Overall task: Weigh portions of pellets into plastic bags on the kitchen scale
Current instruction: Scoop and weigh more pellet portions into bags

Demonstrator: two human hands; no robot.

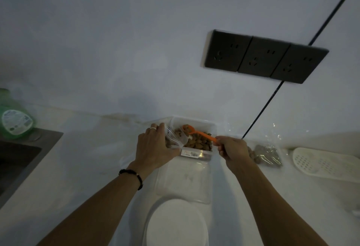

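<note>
The left hand (153, 146) is gripping the mouth of a small clear plastic bag (175, 138), holding it open at the left edge of the clear tub (194, 153) of brown pellets (198, 142). The right hand (232, 151) is pinching the handle of an orange scoop (198, 133), whose bowl is sitting loaded over the pellets, just beside the bag's opening. Some pellets are already showing inside the bag, so filling looks under way rather than just starting.

To the right, near the tub, a filled bag (267, 155) is lying on the counter (87, 167), which suggests at least one portion is done. The round white kitchen scale (176, 224) is sitting well nearer the person, with nothing on its platform, and the tub's clear lid (183, 179) is lying between it and the tub. This bag appears not yet weighed; transferring the scoop, placing the bag on the scale and adjusting the amount seem to be what is left here.
</note>
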